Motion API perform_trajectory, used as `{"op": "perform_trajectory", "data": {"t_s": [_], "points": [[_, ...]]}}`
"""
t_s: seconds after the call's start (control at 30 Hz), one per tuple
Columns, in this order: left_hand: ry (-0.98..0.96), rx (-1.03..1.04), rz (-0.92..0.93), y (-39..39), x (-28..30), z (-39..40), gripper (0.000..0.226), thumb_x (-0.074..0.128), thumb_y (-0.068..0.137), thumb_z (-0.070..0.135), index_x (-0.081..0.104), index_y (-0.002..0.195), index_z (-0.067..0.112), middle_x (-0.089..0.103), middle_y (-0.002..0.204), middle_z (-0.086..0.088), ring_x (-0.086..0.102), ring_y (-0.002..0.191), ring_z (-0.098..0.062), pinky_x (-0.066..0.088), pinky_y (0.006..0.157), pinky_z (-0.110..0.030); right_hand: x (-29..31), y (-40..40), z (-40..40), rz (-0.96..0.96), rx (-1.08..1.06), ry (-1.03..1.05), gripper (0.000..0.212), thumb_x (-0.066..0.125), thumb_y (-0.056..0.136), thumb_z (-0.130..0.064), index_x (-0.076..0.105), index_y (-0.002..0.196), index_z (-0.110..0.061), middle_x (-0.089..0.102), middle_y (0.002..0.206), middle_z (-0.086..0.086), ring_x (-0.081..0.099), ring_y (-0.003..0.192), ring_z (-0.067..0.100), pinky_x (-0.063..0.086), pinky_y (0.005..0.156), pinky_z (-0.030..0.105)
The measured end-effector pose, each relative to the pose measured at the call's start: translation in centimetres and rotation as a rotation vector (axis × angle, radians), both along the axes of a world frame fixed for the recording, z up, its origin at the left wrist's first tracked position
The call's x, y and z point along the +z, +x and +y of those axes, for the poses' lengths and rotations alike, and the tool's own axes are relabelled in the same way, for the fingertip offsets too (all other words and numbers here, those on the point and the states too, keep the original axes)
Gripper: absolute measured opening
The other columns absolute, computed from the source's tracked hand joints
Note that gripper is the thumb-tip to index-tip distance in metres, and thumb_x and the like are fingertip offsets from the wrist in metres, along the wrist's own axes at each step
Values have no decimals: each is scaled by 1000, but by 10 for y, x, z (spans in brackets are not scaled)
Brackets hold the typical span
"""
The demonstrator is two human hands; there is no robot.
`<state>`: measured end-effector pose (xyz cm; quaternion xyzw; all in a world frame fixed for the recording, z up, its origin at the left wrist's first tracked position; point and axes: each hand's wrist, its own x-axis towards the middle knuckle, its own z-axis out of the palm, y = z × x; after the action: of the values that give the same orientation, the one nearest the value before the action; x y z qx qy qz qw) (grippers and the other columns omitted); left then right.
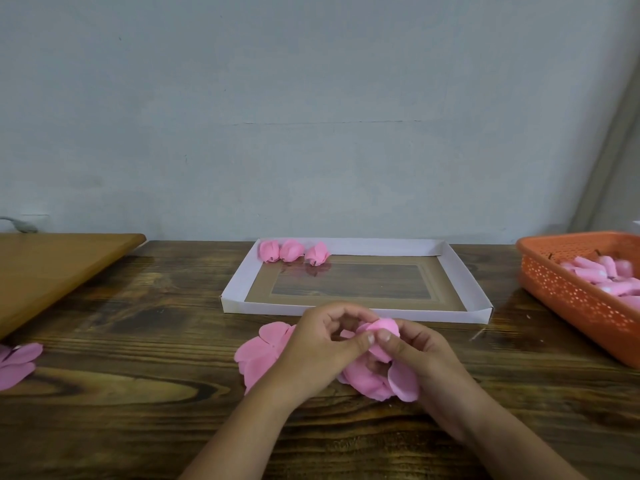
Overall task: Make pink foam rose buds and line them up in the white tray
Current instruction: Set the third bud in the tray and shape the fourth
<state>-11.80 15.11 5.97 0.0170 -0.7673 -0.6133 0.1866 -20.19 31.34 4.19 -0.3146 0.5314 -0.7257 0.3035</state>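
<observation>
Both the left hand point(325, 344) and right hand point(412, 351) pinch a soft, light pink foam rose bud point(379, 332); thin petals likely crease, so fingertip holds near its wrapped tip suit best.

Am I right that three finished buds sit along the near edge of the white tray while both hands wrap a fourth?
Not quite. The head view shows the three buds along the far edge of the white tray, at its left corner. Both hands, left and right, are indeed working on a pink foam bud.
</observation>
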Motion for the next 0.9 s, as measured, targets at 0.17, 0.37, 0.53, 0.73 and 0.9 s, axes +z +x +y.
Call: {"op": "perform_trajectory", "data": {"t_s": [0.17,0.37,0.53,0.73,0.9], "points": [[56,-21,5,0,2,0,41,78,88,5,68,117,32,76,101,9,71,103,-10,57,89,-26,-2,-2,-3,-32,-84,-23,61,96,59,-42,75,110,-15,73,115,19,71,106,33,58,89,45],[93,-40,61,2,5,1,34,80,83,-1,74,104,25,78,95,5,73,94,-9,56,81,-20,2,-2,-2,-44,-191,-29,69,101,47,-38,74,109,-23,74,112,17,69,109,37,55,97,54],[62,-7,119,2,5,3,30,80,83,-2,77,94,25,79,92,3,74,90,-10,57,80,-20,4,0,-1,-55,-202,-19,65,96,56,-17,69,115,-13,74,110,20,69,109,38,55,96,51],[170,153,152,-1,6,-2,31,81,79,-3,74,97,21,79,93,5,74,88,-8,57,75,-18,9,-3,3,-133,-210,-68,50,86,59,-18,75,107,-14,75,105,18,74,92,30,61,75,31],[328,254,154,-7,4,-6,30,77,83,-7,73,98,18,79,90,-1,74,86,-14,63,79,-29,9,-2,3,-122,-282,-36,46,81,68,-18,71,112,-10,75,107,16,74,94,26,59,73,27]]}}
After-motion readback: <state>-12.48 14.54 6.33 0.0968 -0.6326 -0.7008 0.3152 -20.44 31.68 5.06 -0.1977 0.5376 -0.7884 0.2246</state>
